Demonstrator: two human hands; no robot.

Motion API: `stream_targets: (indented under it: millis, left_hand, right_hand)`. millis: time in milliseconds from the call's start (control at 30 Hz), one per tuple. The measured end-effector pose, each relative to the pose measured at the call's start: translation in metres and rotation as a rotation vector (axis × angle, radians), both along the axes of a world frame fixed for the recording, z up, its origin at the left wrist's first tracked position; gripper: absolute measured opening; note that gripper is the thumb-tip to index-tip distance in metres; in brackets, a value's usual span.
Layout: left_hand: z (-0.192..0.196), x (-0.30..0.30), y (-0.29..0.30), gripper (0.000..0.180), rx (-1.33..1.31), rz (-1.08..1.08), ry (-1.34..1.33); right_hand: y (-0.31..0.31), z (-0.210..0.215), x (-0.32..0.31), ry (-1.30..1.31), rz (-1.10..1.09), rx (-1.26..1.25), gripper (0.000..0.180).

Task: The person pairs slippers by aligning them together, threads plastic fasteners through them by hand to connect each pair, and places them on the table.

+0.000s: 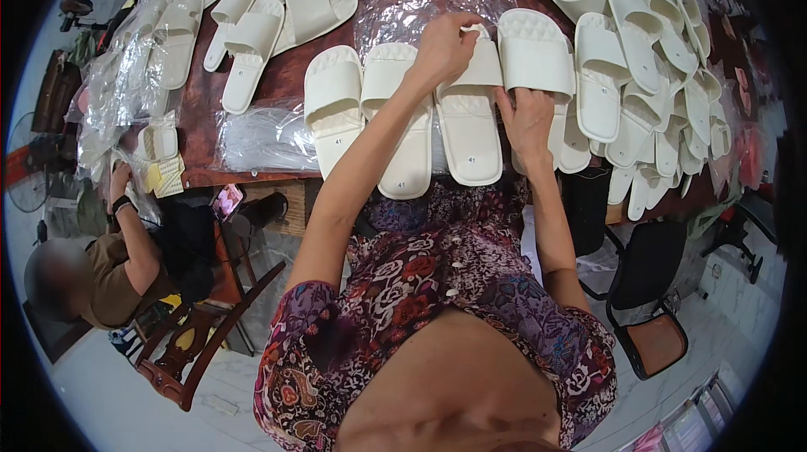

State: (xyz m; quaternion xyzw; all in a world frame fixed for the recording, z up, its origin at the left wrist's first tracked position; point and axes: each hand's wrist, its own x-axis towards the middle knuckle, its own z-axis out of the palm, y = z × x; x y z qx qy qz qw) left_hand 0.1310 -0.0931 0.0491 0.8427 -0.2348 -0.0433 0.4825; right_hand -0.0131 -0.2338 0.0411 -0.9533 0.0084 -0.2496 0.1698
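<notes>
A row of white slide slippers with quilted straps and footbeds lies in front of me at the table's near edge. Curled over the toe end of one slipper (469, 133) is my left hand (446, 50), its fingers closed at the tip. My right hand (530, 123) grips the slipper (535, 53) just right of it, fingers tucked under the strap and thumb at its side. Two more slippers, a left one (333, 103) and its neighbour (405, 154), lie under or beside my left forearm. Part of another slipper (574, 145) shows beneath the right-hand one.
Many white slippers are heaped on the right (656, 74). More slippers (254, 53) lie at the far left. Clear plastic bags (267, 139) rest on the dark red table (202, 148). A co-worker (118, 271) sits at the left, handling a bagged slipper. A black chair (647, 271) stands right.
</notes>
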Motion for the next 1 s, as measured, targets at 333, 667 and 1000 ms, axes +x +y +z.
stream_targets:
  millis: [333, 667, 1000]
  left_hand:
    - [0.032, -0.045, 0.122, 0.028, -0.042, 0.231, -0.125]
    - [0.001, -0.105, 0.148, 0.030, 0.093, 0.420, -0.344]
    - [-0.016, -0.109, 0.130, 0.041, 0.263, 0.398, -0.454]
  right_hand:
    - [0.007, 0.005, -0.017, 0.088, -0.030, 0.017, 0.025]
    - [0.005, -0.009, -0.008, 0.013, -0.091, -0.043, 0.016]
    - [-0.001, -0.013, 0.000, -0.043, -0.149, -0.027, 0.019]
